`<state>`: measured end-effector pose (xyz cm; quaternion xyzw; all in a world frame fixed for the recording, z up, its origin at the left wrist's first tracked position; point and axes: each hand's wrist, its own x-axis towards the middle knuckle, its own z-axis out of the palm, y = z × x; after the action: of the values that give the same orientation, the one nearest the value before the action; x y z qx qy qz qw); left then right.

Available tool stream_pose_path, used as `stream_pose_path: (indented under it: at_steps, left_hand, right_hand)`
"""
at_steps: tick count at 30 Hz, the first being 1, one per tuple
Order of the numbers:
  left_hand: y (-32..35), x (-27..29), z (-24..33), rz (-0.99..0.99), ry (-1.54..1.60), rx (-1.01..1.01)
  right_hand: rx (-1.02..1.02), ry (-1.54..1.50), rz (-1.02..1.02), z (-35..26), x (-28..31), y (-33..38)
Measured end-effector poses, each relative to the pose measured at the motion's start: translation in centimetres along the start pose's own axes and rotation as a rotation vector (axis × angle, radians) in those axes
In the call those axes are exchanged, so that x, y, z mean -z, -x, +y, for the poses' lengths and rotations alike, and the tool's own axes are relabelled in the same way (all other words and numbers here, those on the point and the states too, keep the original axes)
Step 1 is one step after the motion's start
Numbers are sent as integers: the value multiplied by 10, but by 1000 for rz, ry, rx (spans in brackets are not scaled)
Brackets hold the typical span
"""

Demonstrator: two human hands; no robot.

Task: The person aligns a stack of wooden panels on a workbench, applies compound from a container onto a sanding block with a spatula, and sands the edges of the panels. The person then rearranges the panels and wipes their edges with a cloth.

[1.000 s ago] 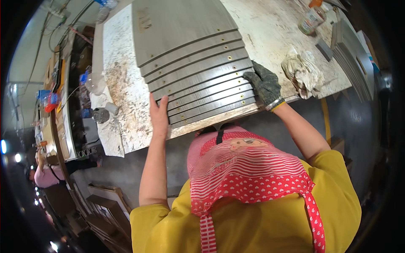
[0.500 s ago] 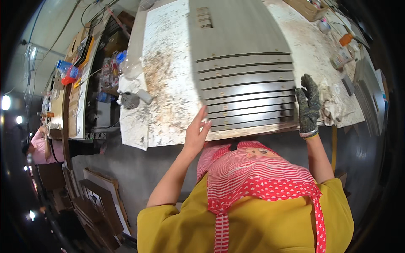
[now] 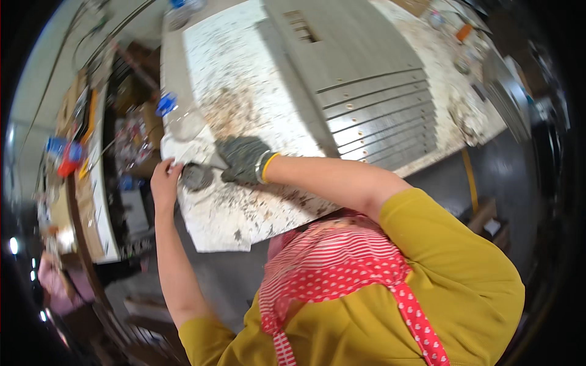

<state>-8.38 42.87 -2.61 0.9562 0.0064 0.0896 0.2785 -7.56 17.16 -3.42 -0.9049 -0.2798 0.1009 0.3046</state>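
Observation:
At the table's left corner my right hand, in a dark, soiled work glove, reaches across with its fingers closed around a small grey block. My left hand is bare and beside it, its fingers curled together at the table's edge; what they pinch, if anything, is hidden. A dark grey roundish wad lies between the two hands, close to the left fingertips. To the right of my right forearm, a stack of flat grey metal panels lies stepped, with several front edges showing.
White, stained sheeting covers the table. A clear bottle with a blue cap is beyond my hands. A crumpled rag and more panels are at the right. A person in pink is at far left.
My right hand has swung from the panels' right side across to the left corner and taken the grey block. My left hand has left the panels and moved left. The view has turned.

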Motion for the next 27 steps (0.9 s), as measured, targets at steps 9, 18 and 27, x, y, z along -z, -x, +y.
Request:
stream_pose_path:
  at_steps: [9, 18, 27]
  left_hand:
    - [-11, 13, 27, -66, 258, 32]
    - [-37, 23, -7, -274, 573, 315]
    - [-41, 17, -15, -290, 597, 369]
  right_hand:
    - [-132, -198, -13, 11, 71, 11]
    - [598, 320, 69, -28, 35, -61]
    - [753, 419, 136, -20, 37, -71]
